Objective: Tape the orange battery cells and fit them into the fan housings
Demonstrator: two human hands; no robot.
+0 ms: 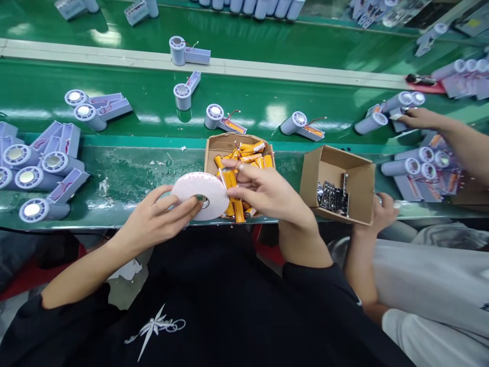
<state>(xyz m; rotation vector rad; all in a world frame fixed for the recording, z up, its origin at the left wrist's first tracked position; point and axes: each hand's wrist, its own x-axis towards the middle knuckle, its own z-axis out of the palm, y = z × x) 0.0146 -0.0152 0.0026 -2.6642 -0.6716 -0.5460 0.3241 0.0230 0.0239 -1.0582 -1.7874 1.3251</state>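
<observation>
My left hand (164, 216) grips a white roll of tape (214, 192), with fingers at its centre hole and the thumb on its far rim. Pinched in my right hand (271, 193) is an orange wrapped battery (229, 179), held close against the right edge of the roll; whether it touches the tape I cannot tell. Behind and below both hands stands a cardboard box (208, 150) of loose orange batteries (254, 149), partly hidden by the roll and my right hand.
Purple fan-like housings (27, 177) cluster at left; more (298, 121) lie along the green conveyor (145, 86). To the right is a cardboard box (361, 186) of circuit boards (332, 196). A co-worker's hand (424, 120) reaches among housings at far right; another hand (384, 211) is beside that box.
</observation>
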